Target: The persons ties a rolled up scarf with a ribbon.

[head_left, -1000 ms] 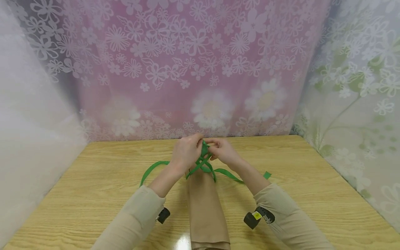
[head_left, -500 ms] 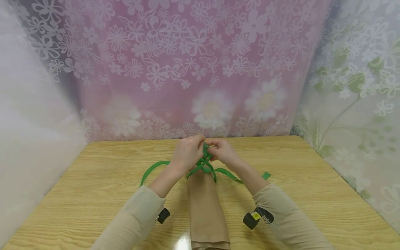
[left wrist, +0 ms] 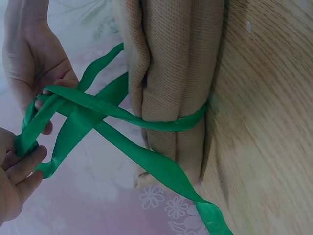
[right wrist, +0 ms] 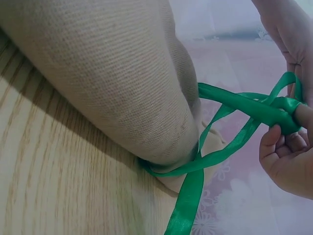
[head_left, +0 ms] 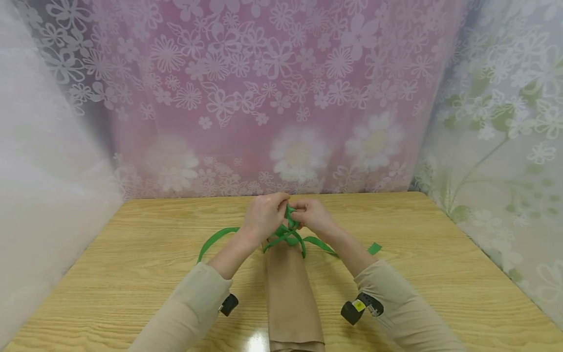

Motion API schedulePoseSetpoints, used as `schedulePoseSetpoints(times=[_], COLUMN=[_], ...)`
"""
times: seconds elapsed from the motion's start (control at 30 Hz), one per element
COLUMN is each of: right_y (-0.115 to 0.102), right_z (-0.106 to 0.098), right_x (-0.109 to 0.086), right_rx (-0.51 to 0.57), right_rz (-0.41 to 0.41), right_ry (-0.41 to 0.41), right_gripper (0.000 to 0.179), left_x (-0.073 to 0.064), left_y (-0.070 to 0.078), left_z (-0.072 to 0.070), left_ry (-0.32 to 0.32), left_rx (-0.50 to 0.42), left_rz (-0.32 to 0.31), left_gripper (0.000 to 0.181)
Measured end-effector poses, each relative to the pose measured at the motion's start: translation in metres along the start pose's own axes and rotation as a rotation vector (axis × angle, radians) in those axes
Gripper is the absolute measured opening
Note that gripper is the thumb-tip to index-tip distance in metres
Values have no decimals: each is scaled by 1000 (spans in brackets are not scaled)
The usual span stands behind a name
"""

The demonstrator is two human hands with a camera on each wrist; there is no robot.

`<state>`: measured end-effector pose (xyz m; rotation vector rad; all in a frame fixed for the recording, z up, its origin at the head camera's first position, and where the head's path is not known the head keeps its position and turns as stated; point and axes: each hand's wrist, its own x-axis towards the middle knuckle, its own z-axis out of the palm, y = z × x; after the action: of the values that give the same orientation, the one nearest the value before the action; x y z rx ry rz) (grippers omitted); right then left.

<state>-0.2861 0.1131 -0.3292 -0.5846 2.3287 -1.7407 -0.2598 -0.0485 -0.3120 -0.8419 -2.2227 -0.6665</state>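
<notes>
A long folded bundle of tan knit cloth [head_left: 290, 293] lies on the table, pointing away from me. Green ribbon [head_left: 222, 233] runs round the bundle's far part and crosses above it. Over that crossing my left hand [head_left: 264, 215] pinches a loop of the ribbon between thumb and fingers. Close beside it on the right, my right hand [head_left: 314, 215] pinches another part of the ribbon. In the left wrist view, the ribbon [left wrist: 88, 110] stretches from the cloth [left wrist: 171, 63] up to both hands. The right wrist view shows the right hand's fingers [right wrist: 288, 152] curled at the ribbon [right wrist: 264, 112].
One loose ribbon tail curves out to the left, and the other tail [head_left: 374, 248] reaches right past my forearm. The wooden table [head_left: 132, 293] ends at a pink flowered curtain [head_left: 264, 122]. Pale curtains [head_left: 506, 146] hang at both sides.
Both hands have come slightly lower, and the right hand's fingers have shifted on the ribbon. The green loop between the hands has changed shape. The cloth bundle stays in place.
</notes>
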Motion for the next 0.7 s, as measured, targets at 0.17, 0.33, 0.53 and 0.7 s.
schedulePoseSetpoints(times=[0.17,0.33,0.53,0.7], right_y=[1,1,1,2], right_z=[2,3,6,8], right_x=[0,0,-1,-2], right_rx=[31,54,84,115], right_rz=[-10,-22,-38,-53], right_ry=[-12,-2,29,53], right_gripper=[21,29,27,26], left_x=[-2,-3,-5,-6], left_y=[-4,-7,-8,-7], left_z=[-1,-1,-1,-3], left_ry=[-37,-59,-78,-106], left_rx=[-17,-22,-48,-71], left_rz=[-40,-59,-102,-171], left_gripper=[13,14,17,18])
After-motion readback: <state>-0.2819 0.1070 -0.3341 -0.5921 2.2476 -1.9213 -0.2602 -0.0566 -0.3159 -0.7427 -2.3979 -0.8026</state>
